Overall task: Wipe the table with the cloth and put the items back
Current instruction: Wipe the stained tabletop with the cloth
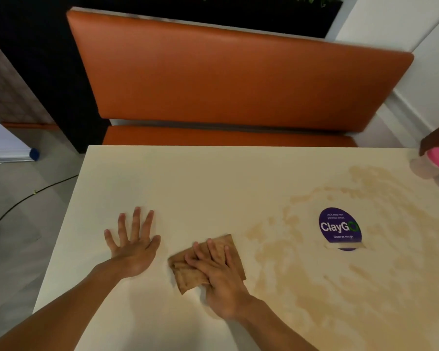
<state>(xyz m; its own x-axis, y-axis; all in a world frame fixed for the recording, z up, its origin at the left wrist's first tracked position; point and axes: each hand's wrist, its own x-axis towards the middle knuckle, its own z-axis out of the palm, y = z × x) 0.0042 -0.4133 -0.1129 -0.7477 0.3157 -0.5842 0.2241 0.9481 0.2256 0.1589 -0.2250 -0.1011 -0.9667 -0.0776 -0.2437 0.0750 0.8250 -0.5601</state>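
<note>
Cloth (185, 276) under flat right hand (219, 274); left hand (134, 249) splayed empty on stained table (188, 183); orange bench (226, 79) behind.

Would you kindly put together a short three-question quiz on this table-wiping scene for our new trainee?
1. True or false: the right hand lies flat on the cloth.
2. The brown smears on the table lie mostly: A) along its left edge; B) to the right of the cloth; C) only at its far edge.
3. Fill in: the ___ hand rests spread on bare tabletop, touching no cloth.
Key: 1 true; 2 B; 3 left, the left hand.
</note>
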